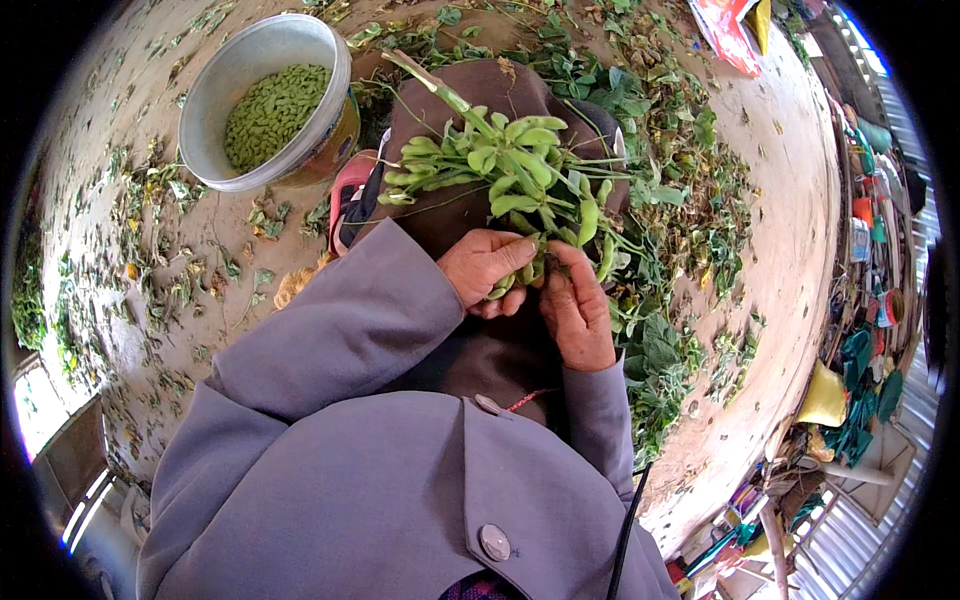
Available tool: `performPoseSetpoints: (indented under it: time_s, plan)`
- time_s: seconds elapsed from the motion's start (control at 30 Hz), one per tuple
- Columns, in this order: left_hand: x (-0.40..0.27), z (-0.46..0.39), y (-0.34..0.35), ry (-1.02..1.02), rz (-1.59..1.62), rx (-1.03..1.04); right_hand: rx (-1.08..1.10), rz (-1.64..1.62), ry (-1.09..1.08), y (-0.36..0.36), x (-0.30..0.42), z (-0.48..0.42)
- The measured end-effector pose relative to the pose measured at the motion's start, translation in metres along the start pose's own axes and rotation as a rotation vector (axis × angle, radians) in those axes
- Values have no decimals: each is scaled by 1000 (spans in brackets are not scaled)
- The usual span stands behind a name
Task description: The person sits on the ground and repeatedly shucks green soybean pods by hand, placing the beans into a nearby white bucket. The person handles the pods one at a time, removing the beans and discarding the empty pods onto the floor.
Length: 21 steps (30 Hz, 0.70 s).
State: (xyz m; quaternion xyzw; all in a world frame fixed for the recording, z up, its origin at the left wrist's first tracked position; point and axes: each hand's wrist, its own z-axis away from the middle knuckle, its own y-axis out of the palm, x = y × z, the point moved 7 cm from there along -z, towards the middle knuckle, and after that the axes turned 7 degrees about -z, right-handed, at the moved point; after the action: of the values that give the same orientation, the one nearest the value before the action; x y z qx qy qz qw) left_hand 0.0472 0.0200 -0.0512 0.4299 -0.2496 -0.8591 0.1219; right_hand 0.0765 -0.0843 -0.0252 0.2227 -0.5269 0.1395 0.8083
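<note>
A cut bean plant stem with many plump green pods [525, 161] lies across my lap, its thick bare stalk pointing to the upper left. My left hand [491, 270] is closed on pods at the near end of the bunch, thumb on top. Close beside it, my right hand [579, 304] pinches at the same pods between thumb and forefinger; the fingertips of both hands nearly meet. A dark spot shows at the right thumb, too small to name. Beyond my left forearm stands a bucket [262, 180] partly filled with shelled green beans [276, 112].
Leaves and stripped plants [660, 202] are heaped to the right of my knees. Dry leaves [187, 262] litter the floor at left. A red plastic bag [727, 34] lies at the upper right. Bags, containers and sticks line the corrugated wall [911, 390] at right.
</note>
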Motion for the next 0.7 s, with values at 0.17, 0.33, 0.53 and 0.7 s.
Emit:
performPoseSetpoints:
  time_s: [0.17,0.33,0.53,0.7]
  plan:
    - [3,-2,1,-73,83,23,3,94,-18,-4,0,-1]
    - [9,1,0,-112,143,27,-17,77,36,-4,2,2]
    - [9,15,-1,-160,95,-7,-29,-57,32,-10,-1,1]
    - [-30,62,-48,24,229,-99,12,-110,54,-10,-4,0]
